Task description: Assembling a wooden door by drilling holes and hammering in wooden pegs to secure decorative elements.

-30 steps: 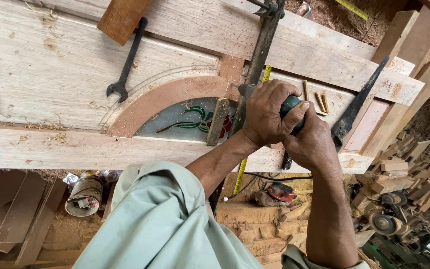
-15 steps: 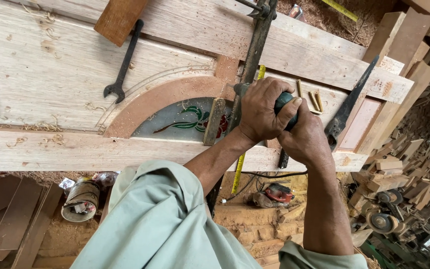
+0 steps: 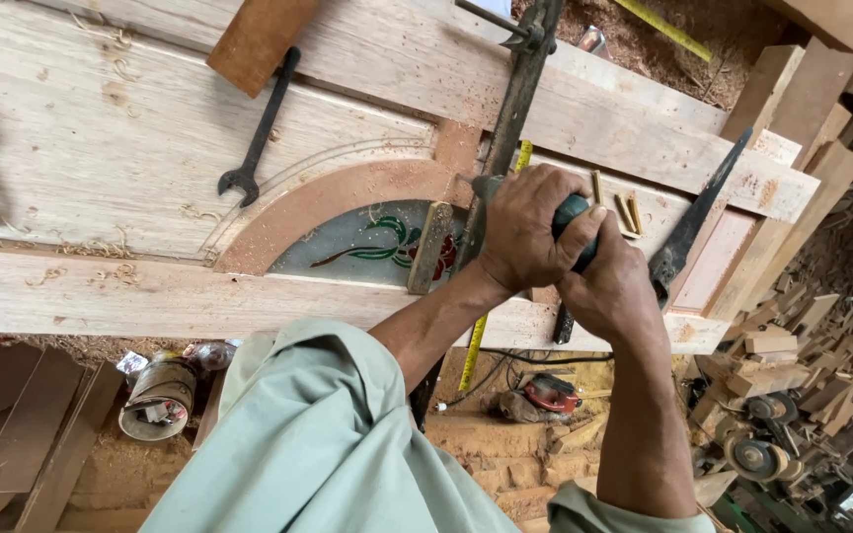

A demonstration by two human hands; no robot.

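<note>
While both hands close tight around it, the dark teal tool handle (image 3: 573, 219) shows only as a rounded end between the fingers, pressed down over the pale wooden door frame (image 3: 101, 158) just right of its arched panel of painted glass (image 3: 367, 247). The left hand (image 3: 525, 232) wraps fully over the handle from above, and the right hand (image 3: 609, 291) is clenched below and against it, so the working end is hidden. Compared with a moment before, the grip and the place on the frame look the same; only the view has shifted slightly. A long dark metal clamp bar (image 3: 510, 118) runs just beside the left hand, a handsaw (image 3: 693, 227) lies close on the right, and small wooden pegs (image 3: 626, 209) sit just past the knuckles. The frame's near edge is under the forearms. A black wrench (image 3: 259, 128) lies well apart to the left, where the board is more open.
</note>
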